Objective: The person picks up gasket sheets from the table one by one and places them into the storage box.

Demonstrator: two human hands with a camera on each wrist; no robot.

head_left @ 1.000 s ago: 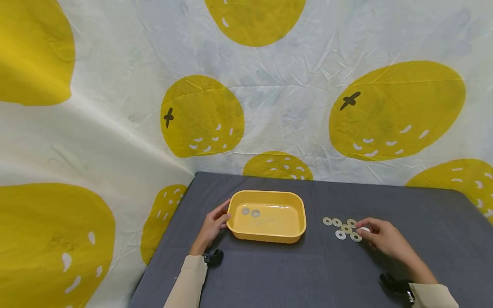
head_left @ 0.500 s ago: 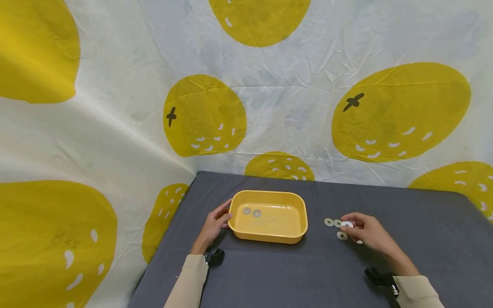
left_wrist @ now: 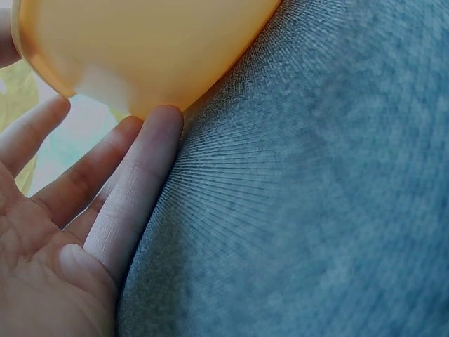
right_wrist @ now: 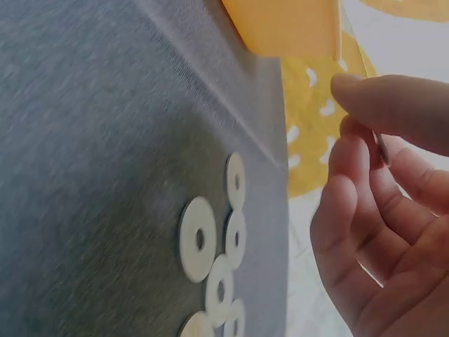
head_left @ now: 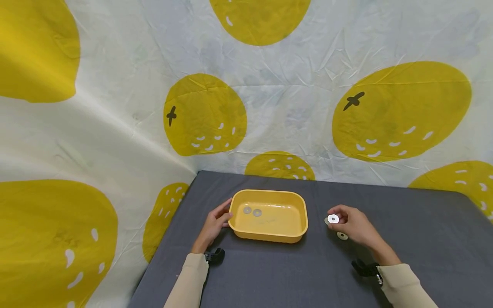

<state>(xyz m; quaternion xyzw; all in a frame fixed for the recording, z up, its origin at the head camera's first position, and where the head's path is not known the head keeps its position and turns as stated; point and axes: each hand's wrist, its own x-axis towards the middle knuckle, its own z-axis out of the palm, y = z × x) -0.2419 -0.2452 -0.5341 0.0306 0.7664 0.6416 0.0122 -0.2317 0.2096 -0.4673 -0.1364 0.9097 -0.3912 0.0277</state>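
Note:
A yellow rectangular plastic bin [head_left: 269, 237] stands on the dark cloth with two washers [head_left: 247, 210] inside, toward its left end. My left hand [head_left: 212, 226] holds the bin's left end, thumb at the rim; the left wrist view has its fingers [left_wrist: 158, 151] against the outer wall. Right of the bin, my right hand [head_left: 356, 224] pinches a flat metal washer [head_left: 333, 219] between thumb and fingers, raised off the cloth. That washer shows nearly edge-on in the right wrist view. Several more washers [right_wrist: 198, 239] lie flat below this hand, partly hidden by it in the head view.
Dark grey cloth [head_left: 262, 273] covers the table. Behind and to the left hangs a white curtain [head_left: 285, 111] printed with yellow fruit. Each wrist bears a black strap device [head_left: 215, 256].
My right hand has lifted the washer and moved left with it, toward the bin, passing over the other washers. My left hand stays at the bin.

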